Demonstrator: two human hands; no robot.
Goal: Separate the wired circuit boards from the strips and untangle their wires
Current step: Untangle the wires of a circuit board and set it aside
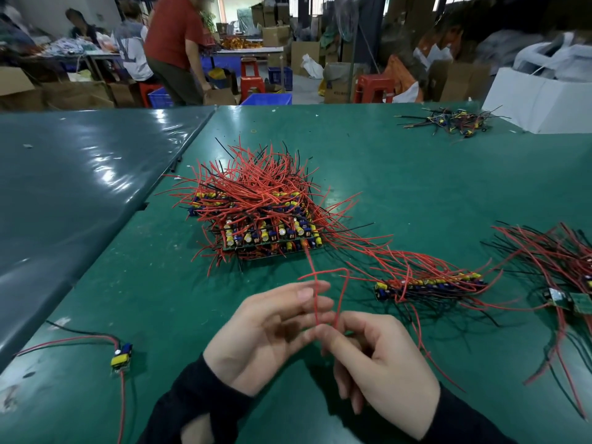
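Hard to tell exactly where the red wire (315,296) ends, since its lower part vanishes between the two hands, and motion blur smears the fingertips. The right hand (381,357) pinches the wire between thumb and forefinger, other fingers curled under. The left hand (272,328) has fingers loosely spread, and the wire runs up across them; whether they actually grip it I can't tell. Above the fingers the wire bends into a hook and leads back toward the stack (266,225) of boards, which sits well beyond the fingertips under a bristly mop of red and black leads, so most boards are buried. Only yellow and blue parts poke out at the front edge.

Right of the fingers lies a strip (429,285) of boards, its leads tangled over it. Further right, a pile (557,261) is cut off by the frame edge. Left of the hands, one loose board (121,357) lies apart with thin trailing leads. Everything's on a green mat (416,187), smooth and a bit scuffed. Far off, a small heap (455,121) of bits is too small to read.
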